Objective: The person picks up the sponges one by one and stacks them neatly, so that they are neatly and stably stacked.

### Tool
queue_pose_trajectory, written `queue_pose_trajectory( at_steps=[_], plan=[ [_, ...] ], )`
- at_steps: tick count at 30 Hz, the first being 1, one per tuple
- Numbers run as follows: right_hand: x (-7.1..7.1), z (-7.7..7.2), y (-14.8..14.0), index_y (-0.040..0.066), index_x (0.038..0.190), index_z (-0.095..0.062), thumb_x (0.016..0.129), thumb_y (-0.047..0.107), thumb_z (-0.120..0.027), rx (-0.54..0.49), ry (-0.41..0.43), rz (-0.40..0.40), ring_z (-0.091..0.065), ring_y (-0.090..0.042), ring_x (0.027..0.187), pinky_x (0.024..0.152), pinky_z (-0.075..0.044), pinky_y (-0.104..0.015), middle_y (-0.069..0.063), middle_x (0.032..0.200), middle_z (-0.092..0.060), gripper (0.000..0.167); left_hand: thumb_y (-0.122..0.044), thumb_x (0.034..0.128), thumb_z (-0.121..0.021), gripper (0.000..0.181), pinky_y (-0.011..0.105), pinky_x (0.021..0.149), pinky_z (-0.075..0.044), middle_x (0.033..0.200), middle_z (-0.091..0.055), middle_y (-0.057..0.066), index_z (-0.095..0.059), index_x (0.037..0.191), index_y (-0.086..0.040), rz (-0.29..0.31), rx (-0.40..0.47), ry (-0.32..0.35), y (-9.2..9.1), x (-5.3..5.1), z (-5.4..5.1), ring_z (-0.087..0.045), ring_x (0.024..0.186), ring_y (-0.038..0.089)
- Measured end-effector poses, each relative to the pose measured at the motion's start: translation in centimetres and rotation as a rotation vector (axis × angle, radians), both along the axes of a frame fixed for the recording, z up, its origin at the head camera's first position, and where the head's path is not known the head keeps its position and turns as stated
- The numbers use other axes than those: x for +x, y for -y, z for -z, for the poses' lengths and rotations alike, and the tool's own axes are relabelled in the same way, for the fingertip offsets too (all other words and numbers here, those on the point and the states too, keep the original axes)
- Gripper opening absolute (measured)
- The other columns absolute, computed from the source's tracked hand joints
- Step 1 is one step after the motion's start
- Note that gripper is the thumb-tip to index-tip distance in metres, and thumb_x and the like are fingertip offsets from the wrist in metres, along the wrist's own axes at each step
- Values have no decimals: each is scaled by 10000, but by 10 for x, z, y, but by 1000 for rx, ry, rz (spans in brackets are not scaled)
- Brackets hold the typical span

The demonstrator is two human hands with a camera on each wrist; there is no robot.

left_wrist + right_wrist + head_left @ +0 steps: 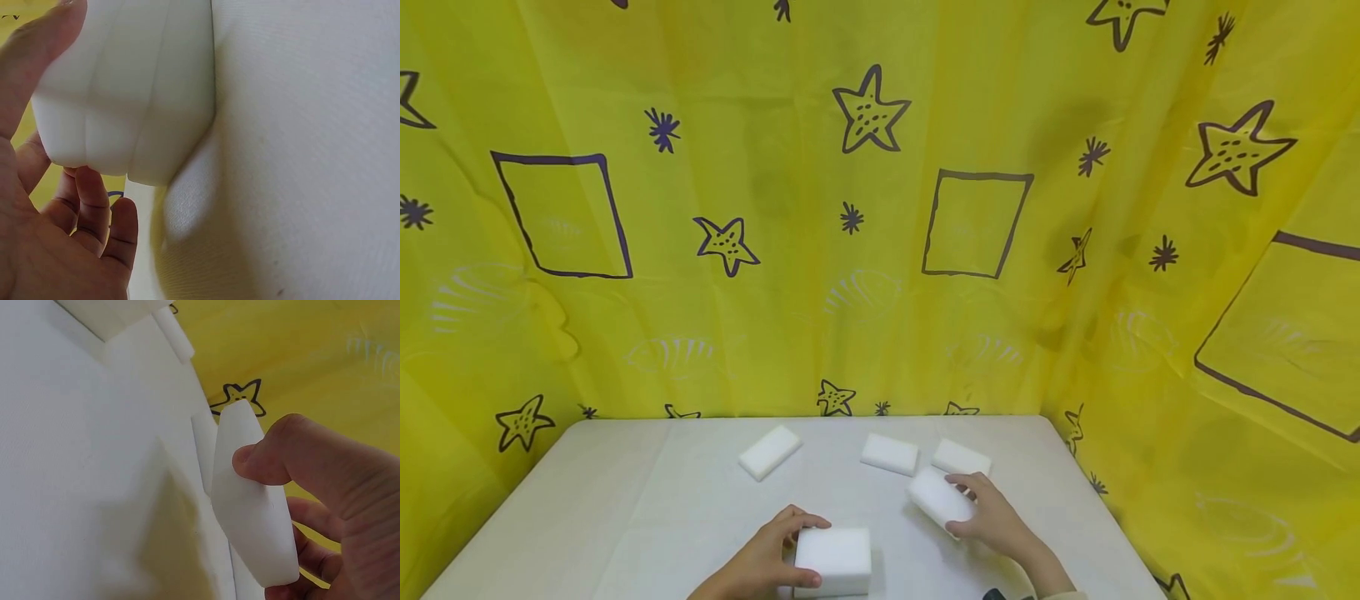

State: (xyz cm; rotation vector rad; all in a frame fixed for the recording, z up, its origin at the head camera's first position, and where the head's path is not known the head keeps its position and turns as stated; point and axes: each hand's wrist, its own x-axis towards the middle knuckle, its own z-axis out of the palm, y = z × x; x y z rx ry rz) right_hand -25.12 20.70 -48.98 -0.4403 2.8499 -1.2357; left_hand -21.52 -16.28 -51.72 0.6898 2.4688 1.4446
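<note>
White blocks that look like melamine sponges are on the table. At the near middle, my left hand (769,557) grips the side of a stack of white sponges (833,558). Close up in the left wrist view, three layers show in the stack (125,94), with the thumb on one side and fingers on another. Farther right, my right hand (992,518) pinches a single white sponge (942,498), tilted and raised off the table. The right wrist view shows the thumb across this sponge's (247,512) broad face, fingers behind it.
Three loose sponges lie toward the back: one at the left (770,452), one in the middle (890,454) and one at the right (962,457), partly behind the held sponge. A pale cloth covers the table (647,500). Yellow patterned curtain (775,292) hangs around its back and sides.
</note>
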Motion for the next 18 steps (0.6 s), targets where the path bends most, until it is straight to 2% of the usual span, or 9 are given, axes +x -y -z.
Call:
queue_pose_trajectory(
  at_steps=[7, 18],
  plan=[
    [1, -7, 8, 15, 1284, -592, 679, 160, -865, 0, -34, -40, -525, -199, 990, 802, -469, -275, -61, 1117, -564, 679, -260, 763, -852, 575, 260, 792, -467, 1116, -498, 27, -615, 1278, -163, 13, 7, -13, 1, -1, 1, -495, 964, 130],
    [5, -18, 18, 2, 1282, -593, 680, 160, -853, -28, -85, -112, -510, -180, 993, 821, -468, -272, -46, 1127, -563, 675, -275, 754, -858, 583, 273, 803, -465, 1110, -501, 24, -621, 1274, -159, -10, -3, 6, 0, 1, 1, -494, 964, 154]
  ],
)
